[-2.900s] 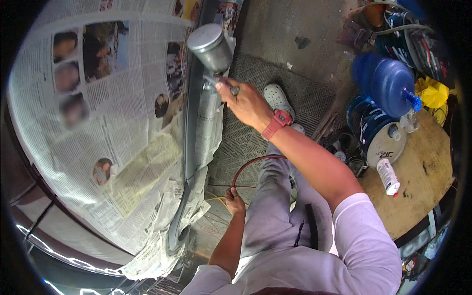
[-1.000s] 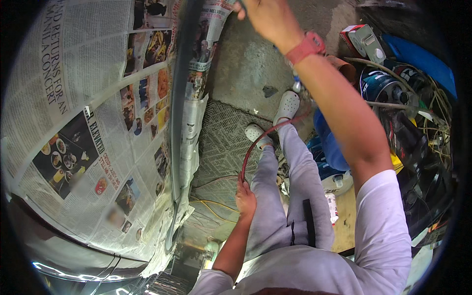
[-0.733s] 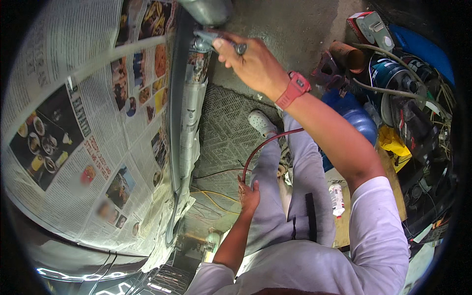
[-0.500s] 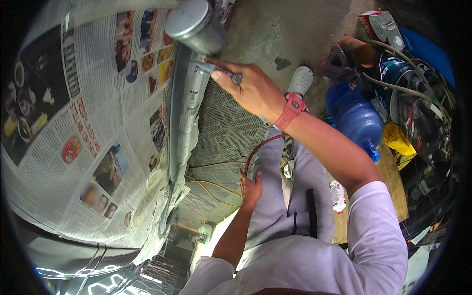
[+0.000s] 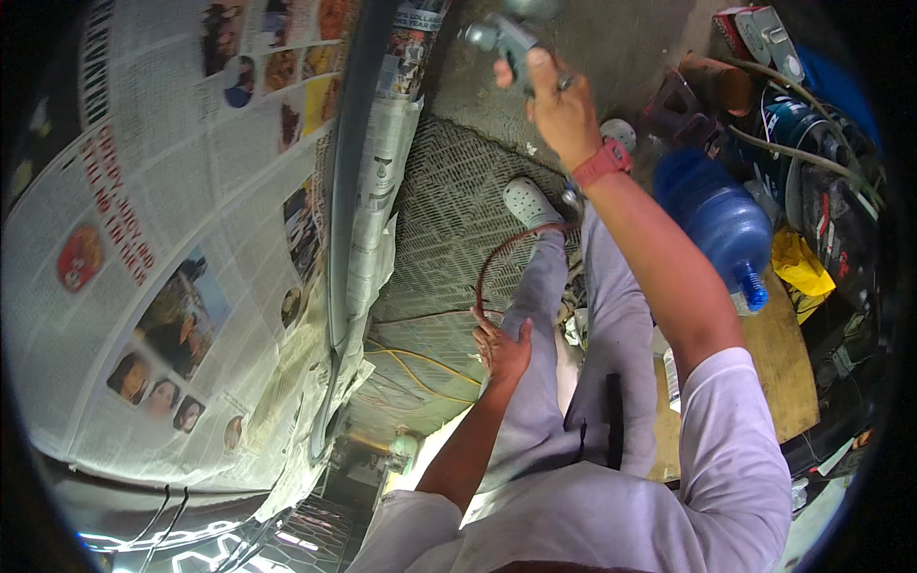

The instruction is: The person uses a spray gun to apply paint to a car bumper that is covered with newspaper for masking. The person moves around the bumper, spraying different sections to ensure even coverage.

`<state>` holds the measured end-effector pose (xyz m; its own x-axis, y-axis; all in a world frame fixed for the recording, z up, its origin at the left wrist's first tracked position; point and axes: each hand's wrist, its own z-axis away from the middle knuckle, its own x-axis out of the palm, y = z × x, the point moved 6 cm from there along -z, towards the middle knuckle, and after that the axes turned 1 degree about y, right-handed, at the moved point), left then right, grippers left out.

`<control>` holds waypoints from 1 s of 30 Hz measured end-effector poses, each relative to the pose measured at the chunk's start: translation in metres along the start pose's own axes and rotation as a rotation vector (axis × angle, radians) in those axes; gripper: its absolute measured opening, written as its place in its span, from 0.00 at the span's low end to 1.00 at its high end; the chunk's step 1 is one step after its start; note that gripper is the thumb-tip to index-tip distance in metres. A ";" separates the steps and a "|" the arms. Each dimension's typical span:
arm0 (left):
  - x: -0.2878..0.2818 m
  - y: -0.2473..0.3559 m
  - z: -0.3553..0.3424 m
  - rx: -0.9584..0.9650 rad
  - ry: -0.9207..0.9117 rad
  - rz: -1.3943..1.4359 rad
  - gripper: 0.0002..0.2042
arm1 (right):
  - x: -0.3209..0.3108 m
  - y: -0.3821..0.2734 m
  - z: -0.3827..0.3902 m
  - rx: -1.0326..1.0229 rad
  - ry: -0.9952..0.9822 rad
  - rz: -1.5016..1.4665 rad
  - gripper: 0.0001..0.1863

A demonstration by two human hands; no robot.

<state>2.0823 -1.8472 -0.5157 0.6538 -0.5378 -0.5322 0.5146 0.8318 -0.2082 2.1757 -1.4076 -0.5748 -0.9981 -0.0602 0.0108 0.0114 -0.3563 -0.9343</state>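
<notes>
My right hand (image 5: 565, 116) is closed round a metal spray gun (image 5: 514, 46) at the top of the view, with its nozzle toward the left. A silvery cup (image 5: 533, 8) on the gun is cut off by the upper edge. Low in the middle, my left hand (image 5: 504, 353) holds a dark red hose (image 5: 485, 265), which curves up and right past my legs. A long grey painted strip (image 5: 359, 162) runs down left of both hands, with newspaper (image 5: 181, 248) masking the surface beside it. The gun is apart from the strip.
To the right lie a large blue water bottle (image 5: 712, 215), a yellow bag (image 5: 800, 265), a wooden board (image 5: 778, 368) and a dark crate (image 5: 676, 113). Yellow cable (image 5: 420, 374) crosses the patterned floor mat (image 5: 454, 181). My feet wear white clogs (image 5: 527, 202).
My right hand has carried the spray gun up and right, away from the grey strip. My view has shifted. My left hand still holds the hose, and one foot has come more into sight.
</notes>
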 end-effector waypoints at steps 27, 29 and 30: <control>-0.030 0.063 -0.046 -0.099 0.052 0.045 0.59 | 0.030 0.162 -0.045 -0.168 -0.032 -0.429 0.22; -0.031 0.060 -0.052 -0.072 0.066 0.020 0.60 | 0.023 0.158 -0.063 -0.169 0.052 -0.418 0.26; -0.032 0.058 -0.054 -0.059 0.074 0.008 0.60 | 0.023 0.161 -0.067 -0.143 0.024 -0.391 0.26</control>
<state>2.0608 -1.7743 -0.5550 0.6144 -0.5210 -0.5925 0.4744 0.8440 -0.2502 2.1508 -1.4044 -0.7491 -0.9268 0.0761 0.3678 -0.3755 -0.2149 -0.9016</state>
